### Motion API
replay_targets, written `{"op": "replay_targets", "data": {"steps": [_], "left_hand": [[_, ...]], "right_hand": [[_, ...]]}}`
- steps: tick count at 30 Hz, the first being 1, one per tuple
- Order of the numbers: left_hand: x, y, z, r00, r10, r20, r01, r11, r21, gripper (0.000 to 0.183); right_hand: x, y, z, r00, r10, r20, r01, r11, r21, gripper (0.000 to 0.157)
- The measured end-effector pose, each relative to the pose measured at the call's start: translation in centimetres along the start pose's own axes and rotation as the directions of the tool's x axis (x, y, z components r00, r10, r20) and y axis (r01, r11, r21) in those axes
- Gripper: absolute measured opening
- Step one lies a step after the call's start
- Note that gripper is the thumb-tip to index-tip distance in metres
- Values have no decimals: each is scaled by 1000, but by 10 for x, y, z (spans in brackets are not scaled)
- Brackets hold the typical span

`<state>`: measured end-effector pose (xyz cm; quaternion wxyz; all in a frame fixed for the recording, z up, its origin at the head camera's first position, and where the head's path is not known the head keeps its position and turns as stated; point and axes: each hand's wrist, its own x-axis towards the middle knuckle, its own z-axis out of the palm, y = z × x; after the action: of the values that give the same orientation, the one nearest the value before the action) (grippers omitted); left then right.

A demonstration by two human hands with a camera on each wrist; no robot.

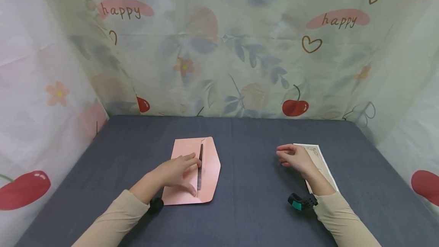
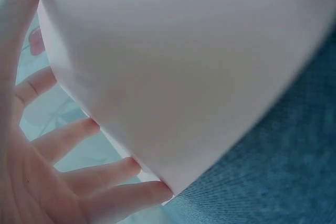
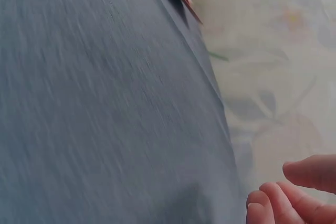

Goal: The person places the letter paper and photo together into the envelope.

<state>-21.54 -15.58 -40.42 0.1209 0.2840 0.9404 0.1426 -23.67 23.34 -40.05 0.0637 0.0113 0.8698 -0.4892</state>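
Note:
A pink envelope [image 1: 180,148] lies on the dark cloth, left of centre in the head view. Its flap [image 1: 213,167] is spread out to the right, and the mouth gapes as a dark slit. My left hand [image 1: 178,170] holds the front panel at the mouth, thumb and fingers apart along the edge; the left wrist view shows the pale panel [image 2: 173,77] bowed between them. Over a cream card with a white border [image 1: 320,159] hovers my right hand [image 1: 296,159], fingers loosely curled and thumb apart from them [image 3: 294,198]. It holds nothing. Hand and forearm hide part of the card.
Dark grey cloth [image 1: 236,216] covers the table. A printed curtain [image 1: 219,68] with cherries and flowers rises along the back and both sides. Each wrist wears a black band; the right one [image 1: 302,202] has a teal part.

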Motion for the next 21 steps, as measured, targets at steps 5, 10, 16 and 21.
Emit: {"op": "replay_targets", "data": {"steps": [5, 10, 16, 21], "left_hand": [[0, 0, 0, 1000, 2, -3, -2, 1000, 5, 74], [0, 0, 0, 1000, -1, -4, 1, 1000, 3, 73], [1, 1, 1, 1000, -11, 2, 11, 1000, -1, 74], [1, 1, 1, 1000, -6, -2, 6, 1000, 5, 74]], "right_hand": [[-2, 6, -20, 999, 31, -23, -32, 999, -10, 44], [-5, 13, -37, 998, 52, -47, -52, 998, -18, 49], [-8, 26, -55, 994, 78, -78, -79, 997, -12, 52], [-11, 36, -65, 988, 100, -115, -104, 994, -32, 51]]}}
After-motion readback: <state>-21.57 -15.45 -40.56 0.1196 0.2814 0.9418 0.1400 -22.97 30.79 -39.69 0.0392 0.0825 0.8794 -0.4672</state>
